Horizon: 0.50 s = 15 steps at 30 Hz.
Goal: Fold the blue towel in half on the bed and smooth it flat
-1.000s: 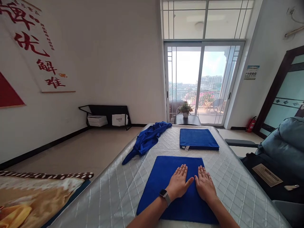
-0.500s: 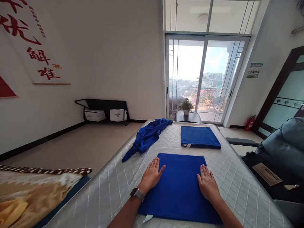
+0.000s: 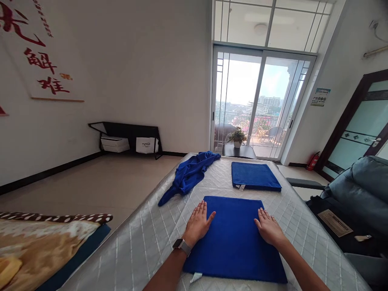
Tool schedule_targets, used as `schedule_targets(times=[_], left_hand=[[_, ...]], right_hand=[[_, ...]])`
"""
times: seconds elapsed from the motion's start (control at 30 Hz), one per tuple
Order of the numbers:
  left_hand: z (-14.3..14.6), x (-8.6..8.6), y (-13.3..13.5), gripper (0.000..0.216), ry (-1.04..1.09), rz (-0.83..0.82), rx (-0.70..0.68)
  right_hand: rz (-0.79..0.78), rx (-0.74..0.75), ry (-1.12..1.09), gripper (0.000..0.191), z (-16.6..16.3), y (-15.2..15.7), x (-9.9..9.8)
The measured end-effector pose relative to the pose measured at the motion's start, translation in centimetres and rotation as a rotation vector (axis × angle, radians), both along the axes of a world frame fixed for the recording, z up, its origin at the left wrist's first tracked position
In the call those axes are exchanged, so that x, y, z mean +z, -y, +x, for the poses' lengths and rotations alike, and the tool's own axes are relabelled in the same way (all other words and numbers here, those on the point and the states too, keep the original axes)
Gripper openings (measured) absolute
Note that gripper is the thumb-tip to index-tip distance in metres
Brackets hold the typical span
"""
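Observation:
A folded blue towel [image 3: 235, 238] lies flat on the silver quilted mattress [image 3: 145, 246] in front of me. My left hand [image 3: 198, 223], with a watch on its wrist, rests flat on the towel's left edge, fingers stretched out. My right hand [image 3: 268, 227] lies flat on the towel's right edge, fingers apart. Neither hand holds anything. A second folded blue towel [image 3: 254, 176] lies farther back on the mattress. A crumpled blue cloth [image 3: 190, 174] sprawls at the far left of the mattress.
A patterned blanket [image 3: 45, 242] lies at the lower left. A dark recliner chair [image 3: 357, 198] stands to the right. Beyond the mattress a small table with a potted plant [image 3: 237, 138] stands before the sliding glass doors. A low black shelf [image 3: 130, 137] lines the left wall.
My hands have slid apart from the middle of the near towel to its left and right edges. The camera has tilted slightly.

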<state>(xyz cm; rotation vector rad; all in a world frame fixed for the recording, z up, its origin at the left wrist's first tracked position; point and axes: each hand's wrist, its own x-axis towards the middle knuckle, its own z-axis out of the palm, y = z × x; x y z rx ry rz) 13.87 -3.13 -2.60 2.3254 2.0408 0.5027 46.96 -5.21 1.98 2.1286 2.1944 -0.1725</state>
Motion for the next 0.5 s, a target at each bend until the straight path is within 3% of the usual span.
schedule_targets(times=[0.17, 0.5], left_hand=[[0.1, 0.5, 0.2, 0.089, 0.015, -0.007, -0.009], [-0.3, 0.0, 0.1, 0.089, -0.004, -0.027, -0.017]], right_hand=[[0.097, 0.030, -0.046, 0.067, -0.7, -2.8, 1.0], [0.134, -0.018, -0.111, 0.070, -0.1, -5.3, -2.3]])
